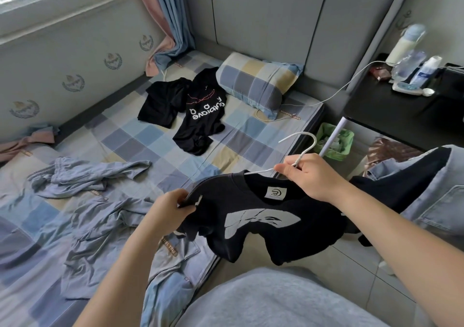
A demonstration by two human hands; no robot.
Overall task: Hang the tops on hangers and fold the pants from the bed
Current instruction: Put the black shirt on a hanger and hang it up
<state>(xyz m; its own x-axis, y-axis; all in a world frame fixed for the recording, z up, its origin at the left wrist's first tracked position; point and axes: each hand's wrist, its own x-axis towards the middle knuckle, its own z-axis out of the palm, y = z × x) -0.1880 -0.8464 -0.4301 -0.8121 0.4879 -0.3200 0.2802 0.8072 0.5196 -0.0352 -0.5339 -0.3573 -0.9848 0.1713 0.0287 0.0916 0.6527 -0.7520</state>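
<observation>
While the checked bed [140, 135] fills the left, crumpled blue pants [88, 176] lie on its near part and two black tops [190, 105] farther off beside the pillow [256, 80]; another black top [263, 226] hangs over the near bed edge, its shoulder pinched by the left hand [168, 208], the right hand [308, 176] gripping the white hanger [305, 153] at its neck.

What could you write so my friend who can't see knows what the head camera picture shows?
A person's right hand grips a white hanger threaded into the neck of a black top, while the left hand pinches the top's edge. Behind, on the checked bed, lie two more black garments and crumpled blue-grey pants.
</observation>
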